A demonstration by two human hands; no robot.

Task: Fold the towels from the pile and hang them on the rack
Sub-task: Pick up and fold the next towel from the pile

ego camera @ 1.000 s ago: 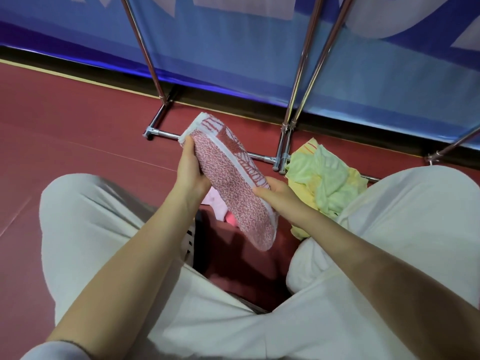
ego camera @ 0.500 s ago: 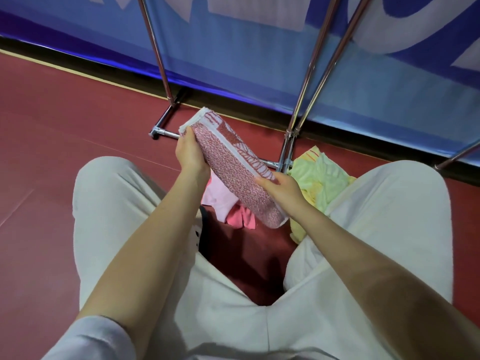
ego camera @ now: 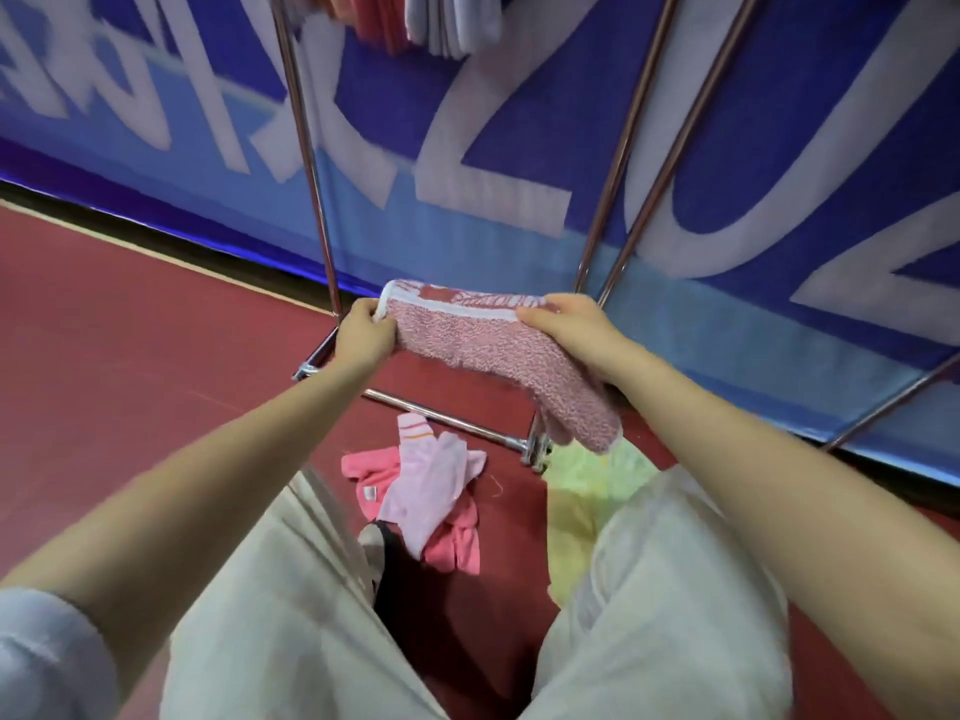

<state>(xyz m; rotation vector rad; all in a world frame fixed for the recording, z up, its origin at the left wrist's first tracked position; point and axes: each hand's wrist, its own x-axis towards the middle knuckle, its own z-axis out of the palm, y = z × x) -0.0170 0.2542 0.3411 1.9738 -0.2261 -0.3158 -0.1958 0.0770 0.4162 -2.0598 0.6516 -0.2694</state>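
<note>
Head view: folded pink speckled towel (ego camera: 483,345), white-striped edge, drooping rightward.

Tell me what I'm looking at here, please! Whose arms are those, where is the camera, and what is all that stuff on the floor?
The camera sits on a person's head and looks down, so you see what they see: their own two arms and their light trousers. There is no machine, only bare hands. The left hand and the right hand each grip one end of a folded pink-and-white towel, holding it up in front of a shiny metal rack. At the very top of the picture, some towels already hang there. Down on the red floor lie more towels waiting their turn: a pink pile between the legs and a yellow-green towel beside the right leg. Behind the rack is a big blue banner with white letters.
</note>
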